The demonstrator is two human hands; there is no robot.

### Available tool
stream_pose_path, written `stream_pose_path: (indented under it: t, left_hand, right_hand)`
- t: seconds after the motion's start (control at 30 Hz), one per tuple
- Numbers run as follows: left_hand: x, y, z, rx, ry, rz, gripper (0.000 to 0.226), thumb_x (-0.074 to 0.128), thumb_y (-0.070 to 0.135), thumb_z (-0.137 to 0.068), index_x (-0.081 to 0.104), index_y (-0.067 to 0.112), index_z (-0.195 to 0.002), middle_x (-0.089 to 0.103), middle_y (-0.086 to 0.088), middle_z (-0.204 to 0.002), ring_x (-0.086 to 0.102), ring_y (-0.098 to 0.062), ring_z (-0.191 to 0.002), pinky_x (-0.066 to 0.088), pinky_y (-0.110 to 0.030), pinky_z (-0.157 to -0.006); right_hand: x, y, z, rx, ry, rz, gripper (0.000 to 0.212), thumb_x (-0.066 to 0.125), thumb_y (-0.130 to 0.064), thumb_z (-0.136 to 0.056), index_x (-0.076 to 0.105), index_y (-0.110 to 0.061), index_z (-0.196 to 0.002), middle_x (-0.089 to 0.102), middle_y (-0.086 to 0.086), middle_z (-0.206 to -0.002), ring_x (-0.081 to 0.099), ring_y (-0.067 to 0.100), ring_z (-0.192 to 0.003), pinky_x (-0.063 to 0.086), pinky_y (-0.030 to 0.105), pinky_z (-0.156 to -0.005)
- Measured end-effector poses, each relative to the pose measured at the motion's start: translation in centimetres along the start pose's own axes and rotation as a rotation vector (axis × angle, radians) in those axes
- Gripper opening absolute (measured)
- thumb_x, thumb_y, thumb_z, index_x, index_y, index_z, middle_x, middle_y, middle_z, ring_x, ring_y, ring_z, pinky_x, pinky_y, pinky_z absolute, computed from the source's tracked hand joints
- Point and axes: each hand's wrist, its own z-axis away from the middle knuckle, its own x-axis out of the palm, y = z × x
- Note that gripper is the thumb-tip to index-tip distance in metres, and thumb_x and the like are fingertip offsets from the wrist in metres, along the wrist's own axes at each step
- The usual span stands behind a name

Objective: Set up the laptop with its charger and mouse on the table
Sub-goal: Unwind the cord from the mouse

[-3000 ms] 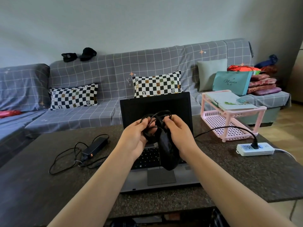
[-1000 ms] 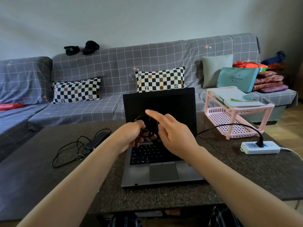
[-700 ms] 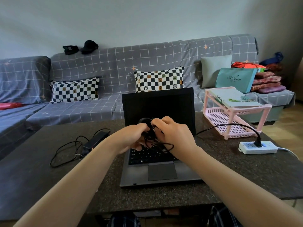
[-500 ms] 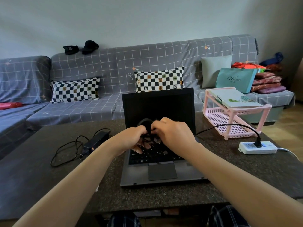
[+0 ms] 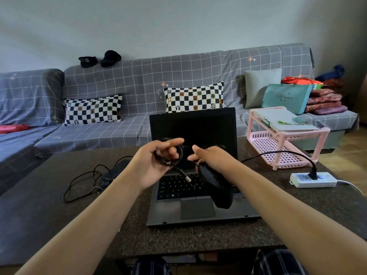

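Left hand (image 5: 154,165) around cable (image 5: 168,155), right hand (image 5: 212,159) on mouse (image 5: 217,187)

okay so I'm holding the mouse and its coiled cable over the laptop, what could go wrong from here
1. The mouse hangs low from the right hand over the keyboard; a loose grip could drop it onto the keys.
2. The cable in the left hand is bunched in loops, so pulling the plug free may knot it.

One camera on the person's head looks forward and down at the near table (image 5: 59,225), sofa (image 5: 139,86) far behind.
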Motion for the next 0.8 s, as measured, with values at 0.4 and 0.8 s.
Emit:
stream_pose_path:
  t: [0.4, 0.8]
  left_hand:
    - [0.1, -0.3, -0.4, 0.139, 0.078, -0.204, 0.029, 0.038, 0.019, -0.1, 0.067, 0.012, -0.098, 0.069, 0.0, -0.074, 0.062, -0.017, -0.085, 0.048, -0.035, -0.088]
    - [1.7, -1.6, 0.5, 0.238, 0.022, -0.531, 0.024, 0.045, -0.009, -0.089, 0.06, 0.011, -0.09, 0.07, -0.004, -0.08, 0.067, -0.018, -0.079, 0.055, -0.018, -0.065]
  right_hand:
    - [-2.1, 0.5, 1.7, -0.141, -0.418, -0.477, 0.026, 0.056, -0.033, -0.082, 0.069, -0.016, -0.067, 0.051, -0.003, -0.052, 0.047, 0.012, -0.049, 0.04, 0.022, -0.051]
    - [-0.7, -0.1, 2.0, -0.278, -0.067, -0.01, 0.034, 0.046, -0.044, -0.094, 0.063, -0.018, -0.082, 0.064, -0.003, -0.07, 0.059, 0.009, -0.071, 0.046, 0.027, -0.076]
